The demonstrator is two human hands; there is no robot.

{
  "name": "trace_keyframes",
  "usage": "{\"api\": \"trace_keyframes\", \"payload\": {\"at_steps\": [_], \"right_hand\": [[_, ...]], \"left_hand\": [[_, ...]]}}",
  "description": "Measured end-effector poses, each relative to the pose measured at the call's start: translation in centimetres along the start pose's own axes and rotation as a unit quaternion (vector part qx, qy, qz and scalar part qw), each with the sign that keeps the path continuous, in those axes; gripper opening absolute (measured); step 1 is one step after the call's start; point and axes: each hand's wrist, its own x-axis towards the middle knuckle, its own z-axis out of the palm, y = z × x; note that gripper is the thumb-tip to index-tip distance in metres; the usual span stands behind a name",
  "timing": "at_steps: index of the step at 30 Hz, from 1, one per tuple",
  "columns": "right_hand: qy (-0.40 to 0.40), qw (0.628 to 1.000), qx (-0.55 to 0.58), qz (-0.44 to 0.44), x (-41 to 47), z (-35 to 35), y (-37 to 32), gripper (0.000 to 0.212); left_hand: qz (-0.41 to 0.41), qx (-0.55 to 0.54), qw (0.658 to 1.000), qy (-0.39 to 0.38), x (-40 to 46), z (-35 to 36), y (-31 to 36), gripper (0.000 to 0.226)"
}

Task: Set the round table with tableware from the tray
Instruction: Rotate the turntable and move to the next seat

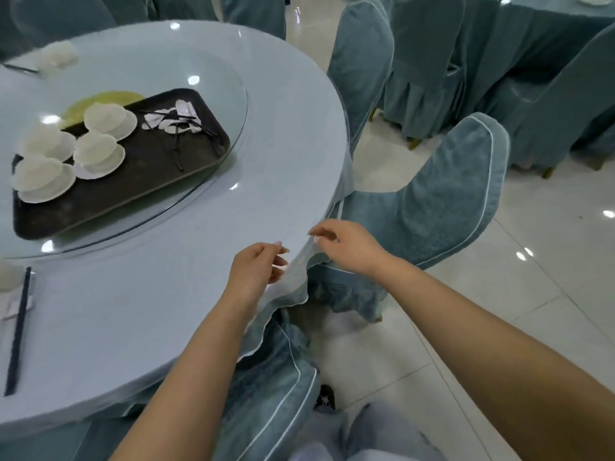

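Tableware on dark tray [139,181]: four stacks of white bowls on saucers [96,154] at the tray's left half; pile of white spoons and dark chopsticks [178,123] at its far right corner. Tray sits on the glass turntable [229,78], overhanging a yellow-green patch at the turntable's centre.

Counter [159,287] round, covered in pale blue cloth. Turntable occupies the middle; the near rim is bare cloth.

Left edge of view: one place setting partly visible. Dark chopsticks [18,331] lie lengthwise on a white rest [13,306], with a white dish just beyond, cut off by the frame. Far left, another white bowl setting [58,56] near the counter's far rim.

Left hand [256,271] at the counter's near-right edge, fingers loosely curled, fingertips at the cloth hem [293,284]. Whether the grip actually pinches the cloth: cannot tell. Hem is bunched and rippled just beside this hand.

Right hand [346,247] just past the rim, above the hanging cloth, fingers curled with thumb and forefinger close together. Its grip on the cloth also cannot be told; the fingertips are blurred.

Both hands close together, well apart from the tray.

Blue-covered chairs with white piping: one [442,201] right of the hands, one tucked below the forearms, one further round the rim. A second draped counter [545,38] stands at top right. Floor is pale glossy tile.
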Motion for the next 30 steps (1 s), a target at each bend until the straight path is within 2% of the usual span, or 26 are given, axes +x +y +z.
{"api": "trace_keyframes", "payload": {"at_steps": [7, 14, 19, 25, 30], "right_hand": [[-0.059, 0.996, 0.011, -0.069, 8.3, -0.6, -1.1, 0.026], [-0.166, 0.973, -0.011, -0.157, 16.5, -2.6, -2.1, 0.026], [-0.197, 0.96, -0.04, -0.195, 20.7, -4.6, -2.8, 0.024], [-0.221, 0.951, -0.03, -0.216, 23.8, -5.0, -4.3, 0.022], [-0.227, 0.947, -0.042, -0.222, 25.9, -3.6, -5.2, 0.021]], "left_hand": [[-0.031, -0.036, 0.995, 0.091, 2.6, -1.6, -0.2, 0.025], [-0.041, -0.079, 0.964, 0.25, 4.8, -1.9, 2.2, 0.024], [-0.045, -0.115, 0.95, 0.286, 5.7, 0.7, 3.7, 0.024], [-0.042, -0.053, 0.949, 0.307, 6.2, 0.9, 3.9, 0.022], [-0.049, -0.049, 0.941, 0.33, 8.1, -1.1, 4.2, 0.021]]}}
